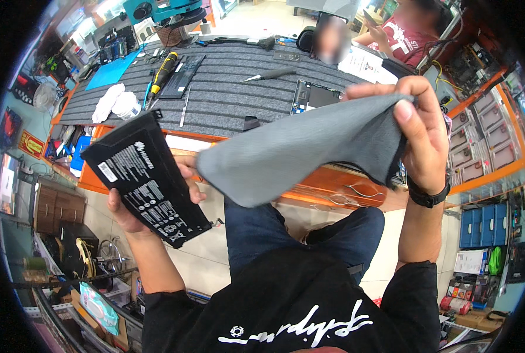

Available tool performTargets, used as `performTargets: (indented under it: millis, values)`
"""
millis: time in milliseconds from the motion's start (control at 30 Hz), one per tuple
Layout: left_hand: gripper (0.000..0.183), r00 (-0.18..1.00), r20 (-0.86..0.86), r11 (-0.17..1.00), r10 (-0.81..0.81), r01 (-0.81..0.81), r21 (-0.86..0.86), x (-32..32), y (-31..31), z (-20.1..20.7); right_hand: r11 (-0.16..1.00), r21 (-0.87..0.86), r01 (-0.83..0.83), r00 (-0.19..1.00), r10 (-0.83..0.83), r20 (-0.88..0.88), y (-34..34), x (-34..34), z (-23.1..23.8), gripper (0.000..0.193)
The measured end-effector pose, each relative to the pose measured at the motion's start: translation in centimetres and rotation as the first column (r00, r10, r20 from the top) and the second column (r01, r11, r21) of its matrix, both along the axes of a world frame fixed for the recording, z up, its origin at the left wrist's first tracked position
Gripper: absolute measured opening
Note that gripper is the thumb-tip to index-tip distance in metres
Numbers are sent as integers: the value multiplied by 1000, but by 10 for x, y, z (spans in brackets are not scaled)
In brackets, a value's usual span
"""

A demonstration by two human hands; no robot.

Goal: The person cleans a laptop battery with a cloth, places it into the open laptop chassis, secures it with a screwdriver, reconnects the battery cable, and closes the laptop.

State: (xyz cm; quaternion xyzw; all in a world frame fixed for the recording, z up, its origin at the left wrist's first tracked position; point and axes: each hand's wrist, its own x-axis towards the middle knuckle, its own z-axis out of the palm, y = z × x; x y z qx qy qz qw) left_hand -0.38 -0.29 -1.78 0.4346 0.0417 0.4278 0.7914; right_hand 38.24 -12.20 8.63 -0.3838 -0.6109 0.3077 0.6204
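In my left hand (128,221) is a flat black battery pack (147,176) with white print, gripped by its long edges and tilted over my lap. The fingers of that hand show beyond the battery's right edge, by the lower left corner of a grey cloth (297,147). I cannot tell whether they pinch that corner. My right hand (422,132), raised on the right, pinches the cloth's upper right corner between thumb and fingers. The cloth hangs stretched and partly folded, hiding part of an opened device (316,97) on the bench.
On the grey ribbed bench mat (233,97) lie a yellow-black screwdriver (165,72), a dark flat pack (183,76), a dark-handled pointed tool (274,74) and a white tub (126,106). A teal microscope (165,13) stands behind. Another person (406,38) sits across, holding a phone.
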Motion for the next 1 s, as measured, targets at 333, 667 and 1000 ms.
performTargets:
  millis: [333,667,1000]
  values:
    - [113,858,211,855,-468,500,-137,101,-24,-18,921,-299,-249,895,337,292,2,20,48,21]
    - [102,781,171,753,-601,625,-205,144,-46,-22,938,-331,106,841,93,533,13,40,52,20]
    - [103,781,69,766,-621,623,-158,161,-40,-20,953,-179,246,833,-114,542,8,42,39,24]
